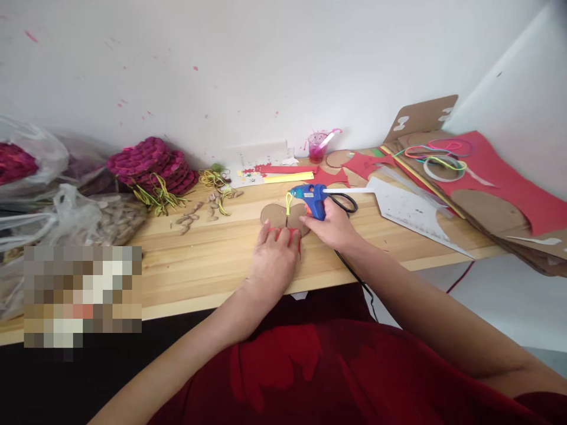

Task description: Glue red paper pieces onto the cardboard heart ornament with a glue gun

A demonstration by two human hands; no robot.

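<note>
My right hand (339, 227) is wrapped round the handle of a blue hot glue gun (315, 200). A white glue stick (348, 190) sticks out of the gun's back, and its nozzle points left, close to a yellow cord loop (289, 204). That loop lies on a brown cardboard shape (273, 215) with rounded lobes, flat on the table. My left hand (277, 254) rests on the shape's near part with fingers apart, pressing on red paper (280, 230); its thumb is hidden.
Peanuts (190, 217) and yellow-green threads (219, 180) lie to the left, by stacked magenta woven pieces (148, 162) and plastic bags (75, 218). A cup of pink liquid (317, 149) stands against the wall. Right are white board (410, 206), cardboard (485, 203) and red sheets (500, 171).
</note>
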